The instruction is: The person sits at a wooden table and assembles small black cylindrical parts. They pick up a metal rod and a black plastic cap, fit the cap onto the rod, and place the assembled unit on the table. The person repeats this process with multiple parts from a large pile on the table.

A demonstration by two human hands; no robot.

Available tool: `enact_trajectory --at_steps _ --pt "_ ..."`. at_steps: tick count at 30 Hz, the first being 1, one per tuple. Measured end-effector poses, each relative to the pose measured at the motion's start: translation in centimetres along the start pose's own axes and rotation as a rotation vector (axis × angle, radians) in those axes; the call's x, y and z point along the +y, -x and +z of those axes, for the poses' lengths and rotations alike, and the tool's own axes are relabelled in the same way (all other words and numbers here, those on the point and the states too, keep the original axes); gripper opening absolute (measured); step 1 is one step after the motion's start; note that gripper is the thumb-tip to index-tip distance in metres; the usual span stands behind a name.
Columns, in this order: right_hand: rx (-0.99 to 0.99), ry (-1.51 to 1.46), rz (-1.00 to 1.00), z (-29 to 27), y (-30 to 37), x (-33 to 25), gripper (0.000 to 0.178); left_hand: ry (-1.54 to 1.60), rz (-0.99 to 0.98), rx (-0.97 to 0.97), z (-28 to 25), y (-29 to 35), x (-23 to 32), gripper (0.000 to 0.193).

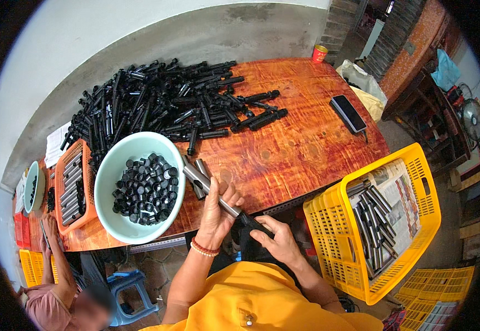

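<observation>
Gripped in both bare hands, a grey metal tube (209, 190) is held just above the near edge of a reddish wooden table (295, 149): the left hand (218, 212) is wrapped around its middle, fingers fully curled, while the right hand (276, 237) closes over a black fitting (254, 223) at the tube's near end, apparently so that one hand steadies while the other works the end piece. The tube's long axis runs diagonally, its near end toward the person's lap at lower right and its far end pointing up and left toward a pale green bowl (110, 182). That bowl, filled with small black caps (146, 187), sits at the table edge just beside the left hand, seemingly for easy reach. Two more grey tubes (196, 171) lie on the table between bowl and hand. To the right, beside the person's knee, a yellow crate (416, 165) lined with newspaper holds a bundle of tubes (372, 226) stacked lengthwise. Left of the bowl, an orange basket (88, 160) holds further grey tubes, and another person's hand (47, 231) rests near the table's corner. Farther back, a large heap of black assembled pieces (157, 102) covers the table by the wall, with a dark phone (348, 113) and a red cup (319, 53) beyond.
</observation>
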State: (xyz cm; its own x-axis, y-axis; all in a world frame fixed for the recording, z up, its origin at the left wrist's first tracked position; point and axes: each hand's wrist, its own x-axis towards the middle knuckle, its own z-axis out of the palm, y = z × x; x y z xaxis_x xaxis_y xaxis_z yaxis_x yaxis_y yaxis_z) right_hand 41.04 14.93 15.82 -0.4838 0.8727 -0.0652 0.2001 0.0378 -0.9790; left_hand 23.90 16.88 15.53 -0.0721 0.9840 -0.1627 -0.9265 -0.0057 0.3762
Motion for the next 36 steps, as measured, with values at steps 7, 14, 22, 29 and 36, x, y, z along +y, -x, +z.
enact_trajectory --at_steps 7,14,22,29,36 --pt "0.256 0.385 -0.338 0.8 -0.2 -0.2 0.032 -0.049 0.075 0.206 1.7 0.0 1.7 0.024" --pt "0.328 0.840 -0.671 1.2 -0.6 -1.3 0.033 0.228 0.020 0.033 0.4 -0.3 1.4 0.040" --pt "0.321 1.003 -0.832 0.4 -0.8 -1.6 0.031 0.372 -0.013 -0.089 0.3 -0.2 1.7 0.038" --pt "0.290 1.051 -0.949 -0.4 -1.1 -1.9 0.032 0.429 0.017 -0.204 0.6 0.0 1.7 0.038" --pt "0.288 1.054 -0.972 -0.4 -1.2 -2.3 0.028 0.463 0.044 -0.251 0.6 0.2 1.9 0.032"
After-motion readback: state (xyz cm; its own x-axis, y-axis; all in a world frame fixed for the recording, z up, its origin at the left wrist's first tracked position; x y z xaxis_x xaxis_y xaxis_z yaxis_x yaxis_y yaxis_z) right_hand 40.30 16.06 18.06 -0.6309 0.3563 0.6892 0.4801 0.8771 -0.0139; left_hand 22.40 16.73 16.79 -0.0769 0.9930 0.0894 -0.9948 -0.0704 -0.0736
